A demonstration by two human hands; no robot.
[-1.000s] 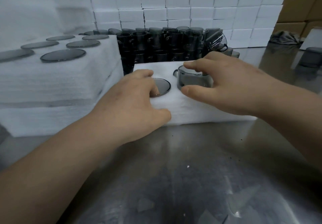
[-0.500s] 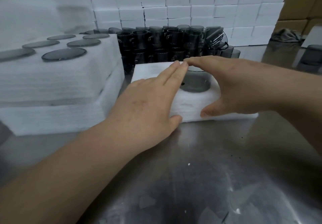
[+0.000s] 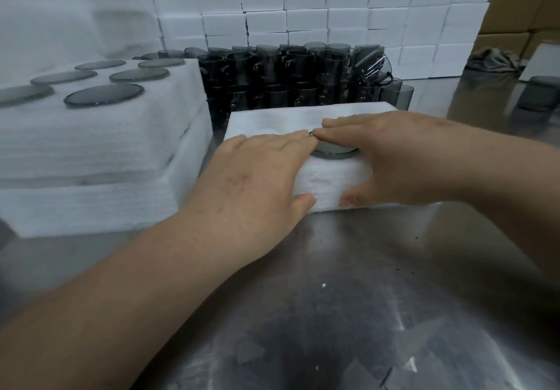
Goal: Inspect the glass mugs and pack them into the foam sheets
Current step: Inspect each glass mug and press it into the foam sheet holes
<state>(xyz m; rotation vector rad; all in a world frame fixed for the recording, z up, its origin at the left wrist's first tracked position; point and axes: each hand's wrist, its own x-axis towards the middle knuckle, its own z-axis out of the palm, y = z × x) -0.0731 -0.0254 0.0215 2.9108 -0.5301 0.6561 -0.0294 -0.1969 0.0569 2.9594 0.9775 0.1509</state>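
Steel table (image 3: 333, 298), scuffed; wall of white boxes (image 3: 303, 10) at the back. Both hands lie flat on a foam block (image 3: 333, 177), fingertips meeting. Left hand (image 3: 257, 183): fingers straight and together on the block's top, thumb against its near face. Right hand (image 3: 403, 159): fingers straight, laid over a grey mug (image 3: 333, 151), thumb low on the near face. Mug sits sunk in the foam under the right fingers, only a curved edge showing. Beyond the fingertips, stacked loose mugs (image 3: 288, 80). Left of the left hand, a foam stack (image 3: 106, 135) with round grey glass flush in its top.
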